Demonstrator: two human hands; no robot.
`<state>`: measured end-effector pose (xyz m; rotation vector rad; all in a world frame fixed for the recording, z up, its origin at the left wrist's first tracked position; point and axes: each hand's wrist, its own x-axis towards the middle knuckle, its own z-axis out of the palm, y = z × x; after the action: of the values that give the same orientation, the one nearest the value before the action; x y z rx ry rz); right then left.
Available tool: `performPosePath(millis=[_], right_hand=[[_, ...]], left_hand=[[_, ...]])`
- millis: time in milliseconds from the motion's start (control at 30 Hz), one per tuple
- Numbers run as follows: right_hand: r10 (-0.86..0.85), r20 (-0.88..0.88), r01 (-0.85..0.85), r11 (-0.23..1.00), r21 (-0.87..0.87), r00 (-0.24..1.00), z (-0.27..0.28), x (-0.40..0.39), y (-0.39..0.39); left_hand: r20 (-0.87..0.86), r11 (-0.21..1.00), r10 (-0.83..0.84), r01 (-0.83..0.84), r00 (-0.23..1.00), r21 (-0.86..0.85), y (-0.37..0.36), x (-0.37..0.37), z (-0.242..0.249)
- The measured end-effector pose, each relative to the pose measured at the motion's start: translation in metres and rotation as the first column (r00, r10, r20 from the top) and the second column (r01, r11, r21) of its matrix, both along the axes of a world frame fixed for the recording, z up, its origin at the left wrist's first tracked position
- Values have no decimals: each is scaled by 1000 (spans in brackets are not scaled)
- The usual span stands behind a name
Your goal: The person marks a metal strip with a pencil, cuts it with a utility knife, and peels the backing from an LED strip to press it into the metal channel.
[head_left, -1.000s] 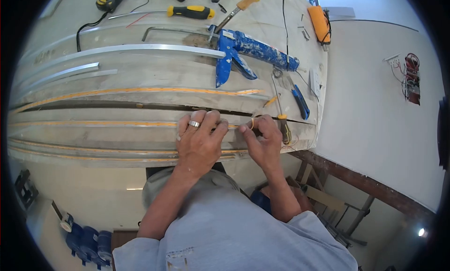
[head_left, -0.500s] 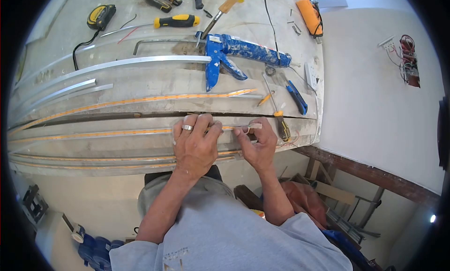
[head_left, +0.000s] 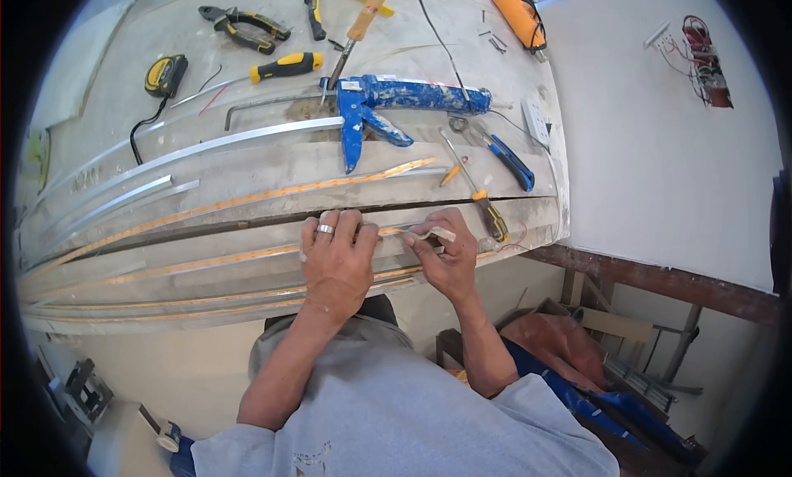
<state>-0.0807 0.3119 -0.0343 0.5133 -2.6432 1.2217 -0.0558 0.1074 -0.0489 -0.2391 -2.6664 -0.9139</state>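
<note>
My left hand (head_left: 337, 258), a ring on one finger, presses its fingertips down on an orange LED strip (head_left: 198, 265) lying along a slim metal channel on the worktable. My right hand (head_left: 448, 258) is just right of it, over the same strip, with thumb and forefinger pinched. A short pale curled tape (head_left: 443, 234), like the strip's backing, sticks out from this pinch. A short stretch of strip shows between the hands; its end under my right fingers is hidden. Right of my right hand lies a screwdriver (head_left: 492, 219).
Further back lie a blue caulking gun (head_left: 429, 93), a utility knife (head_left: 511, 162), pliers (head_left: 244, 29), a tape measure (head_left: 166, 75) and a power strip (head_left: 535, 121). Another LED strip (head_left: 247, 198) and metal channels (head_left: 239, 133) stretch leftward. A long gap (head_left: 272, 222) splits the tabletop.
The view has shifted slightly. My left hand stays on the strip; my right hand keeps its pinch with a slightly turned wrist, and the pale tape now curls more visibly.
</note>
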Motion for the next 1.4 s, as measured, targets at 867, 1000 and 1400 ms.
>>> performPosePath(millis=[867, 1000, 1400], right_hand=[[-67, -77, 77, 988, 134, 995, 50, -13, -43], [-122, -273, 193, 949, 250, 954, 50, -16, -45], [-60, 51, 57, 996, 75, 997, 50, -25, -36]], left_hand=[[12, 998, -46, 45, 999, 32, -45, 0, 49], [101, 991, -132, 128, 986, 44, -52, -9, 42], [632, 776, -583, 118, 510, 620, -64, -95, 45]])
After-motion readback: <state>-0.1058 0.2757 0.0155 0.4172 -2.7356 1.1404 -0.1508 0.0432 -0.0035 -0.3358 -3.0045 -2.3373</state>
